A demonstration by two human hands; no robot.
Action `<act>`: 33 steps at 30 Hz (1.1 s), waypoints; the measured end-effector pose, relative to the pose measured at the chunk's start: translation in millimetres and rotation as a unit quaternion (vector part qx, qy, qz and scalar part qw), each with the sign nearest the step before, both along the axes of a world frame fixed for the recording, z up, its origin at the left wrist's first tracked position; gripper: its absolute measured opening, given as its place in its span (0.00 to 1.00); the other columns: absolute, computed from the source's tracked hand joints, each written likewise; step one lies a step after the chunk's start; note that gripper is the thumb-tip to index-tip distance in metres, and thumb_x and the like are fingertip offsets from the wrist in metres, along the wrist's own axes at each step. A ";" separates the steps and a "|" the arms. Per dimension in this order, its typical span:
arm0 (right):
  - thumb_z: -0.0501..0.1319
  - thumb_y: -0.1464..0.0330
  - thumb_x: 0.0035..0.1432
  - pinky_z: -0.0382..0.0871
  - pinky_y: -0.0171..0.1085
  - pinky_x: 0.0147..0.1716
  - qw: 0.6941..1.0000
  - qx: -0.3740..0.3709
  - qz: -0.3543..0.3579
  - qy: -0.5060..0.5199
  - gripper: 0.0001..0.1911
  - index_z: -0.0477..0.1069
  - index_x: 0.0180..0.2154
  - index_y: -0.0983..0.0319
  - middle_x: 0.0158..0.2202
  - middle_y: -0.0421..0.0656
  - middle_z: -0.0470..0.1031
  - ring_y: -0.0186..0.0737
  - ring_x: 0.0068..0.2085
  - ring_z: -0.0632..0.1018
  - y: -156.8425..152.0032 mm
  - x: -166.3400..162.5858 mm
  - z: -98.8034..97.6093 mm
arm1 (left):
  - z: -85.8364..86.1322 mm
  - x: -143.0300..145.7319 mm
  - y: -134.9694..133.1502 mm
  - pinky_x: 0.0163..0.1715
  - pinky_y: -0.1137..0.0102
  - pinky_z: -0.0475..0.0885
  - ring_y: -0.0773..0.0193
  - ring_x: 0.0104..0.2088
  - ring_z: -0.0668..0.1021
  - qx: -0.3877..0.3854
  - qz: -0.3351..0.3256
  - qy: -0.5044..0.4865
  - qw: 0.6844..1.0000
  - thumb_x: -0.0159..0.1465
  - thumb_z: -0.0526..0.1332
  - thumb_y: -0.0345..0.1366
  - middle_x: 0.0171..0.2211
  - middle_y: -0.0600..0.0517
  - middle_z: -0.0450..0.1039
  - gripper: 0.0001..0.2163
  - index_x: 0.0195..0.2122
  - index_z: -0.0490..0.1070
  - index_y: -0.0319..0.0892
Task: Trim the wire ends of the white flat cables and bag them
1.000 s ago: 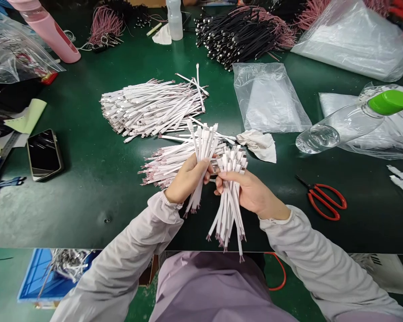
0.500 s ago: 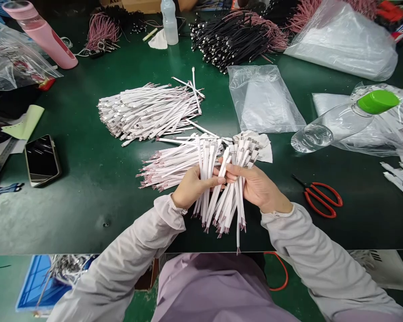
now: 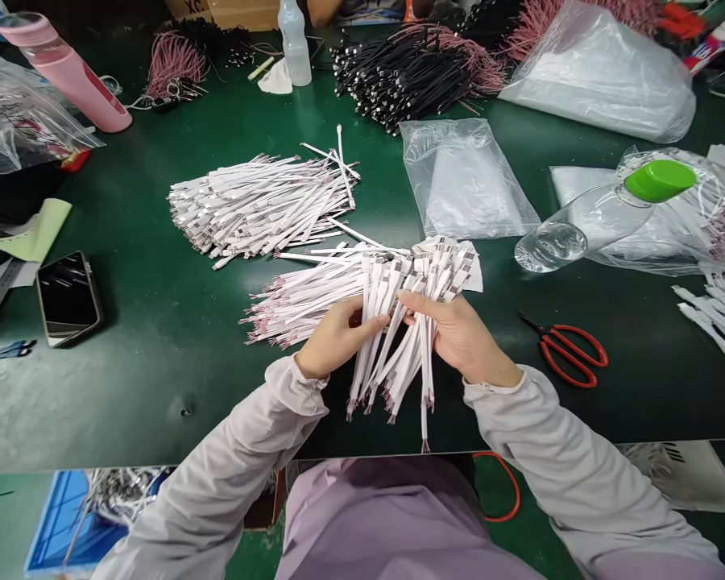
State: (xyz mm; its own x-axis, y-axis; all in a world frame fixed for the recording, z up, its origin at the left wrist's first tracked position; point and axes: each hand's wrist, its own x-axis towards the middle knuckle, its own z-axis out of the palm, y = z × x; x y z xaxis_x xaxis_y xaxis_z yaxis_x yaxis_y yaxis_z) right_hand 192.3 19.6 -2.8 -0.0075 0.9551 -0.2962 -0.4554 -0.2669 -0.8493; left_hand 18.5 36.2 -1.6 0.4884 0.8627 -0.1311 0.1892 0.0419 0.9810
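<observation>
My left hand [image 3: 342,329] is closed around several short white cables [image 3: 371,354], thumb laid across them. A larger, fanned-out bunch of the same white cables [image 3: 424,322] is gripped by my right hand [image 3: 459,330], its thumb on top. Plugs with metal ends point away from me, and pinkish stripped wire ends hang toward the table edge. The fingers behind both bunches are largely hidden. Close behind my left hand lies a pile of white cables [image 3: 305,298], wire ends to the left. Farther back is another white cable pile [image 3: 259,201].
Red-handled snips [image 3: 573,354] lie right of my right hand. Behind them are a green-capped bottle [image 3: 604,213] and a clear plastic bag [image 3: 468,181]. A phone [image 3: 69,298] lies at the left. Black cables [image 3: 402,76] are heaped at the back, and a pink bottle [image 3: 76,80] leans at back left.
My left thumb has drawn slightly left, away from my right hand. A cable that stood between the two thumbs now lies among the bunches. The whole view has shifted slightly.
</observation>
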 end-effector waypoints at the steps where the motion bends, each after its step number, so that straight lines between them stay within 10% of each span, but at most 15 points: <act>1: 0.74 0.68 0.43 0.70 0.35 0.31 1.000 0.003 -0.003 0.003 0.13 0.74 0.31 0.61 0.33 0.38 0.75 0.34 0.32 0.74 -0.3 0.0 -0.7 | -0.2 -0.3 0.3 0.47 0.63 0.72 0.54 0.44 0.78 -0.006 0.003 0.001 1.000 0.61 0.63 0.44 0.43 0.45 0.78 0.16 0.44 0.73 0.38; 16: 0.73 0.65 0.45 0.69 0.35 0.28 0.994 -0.029 0.090 0.049 0.12 0.72 0.26 0.63 0.21 0.36 0.68 0.31 0.24 0.69 1.0 2.1 0.4 | 2.2 1.0 -0.4 0.32 0.72 0.73 0.63 0.35 0.79 -0.097 -0.012 -0.071 0.993 0.58 0.67 0.42 0.37 0.47 0.79 0.17 0.43 0.73 0.36; 27: 0.75 0.67 0.40 0.69 0.38 0.36 1.000 -0.021 0.006 -0.003 0.13 0.74 0.28 0.61 0.28 0.36 0.74 0.35 0.31 0.73 -1.5 -2.1 0.7 | -1.9 3.8 -2.9 0.17 0.77 0.62 0.72 0.22 0.69 -0.084 0.041 -0.037 0.995 0.56 0.67 0.44 0.33 0.50 0.77 0.17 0.41 0.74 0.36; 33: 0.73 0.69 0.44 0.72 0.43 0.45 0.996 0.004 0.090 0.014 0.16 0.76 0.38 0.59 0.39 0.40 0.80 0.44 0.42 0.79 -2.7 -0.5 -2.7 | -2.4 5.4 -4.5 0.16 0.77 0.62 0.74 0.19 0.66 -0.094 0.061 -0.044 0.993 0.52 0.70 0.44 0.25 0.54 0.72 0.17 0.35 0.72 0.36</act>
State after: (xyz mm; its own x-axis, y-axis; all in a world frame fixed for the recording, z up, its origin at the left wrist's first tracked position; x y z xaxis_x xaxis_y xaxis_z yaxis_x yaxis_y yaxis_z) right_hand 191.8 17.0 -5.5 -0.1872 0.9399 -0.2857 -0.4237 -0.3397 -0.8397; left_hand 23.9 31.7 -4.0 0.3991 0.8803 -0.2564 0.0849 0.2430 0.9663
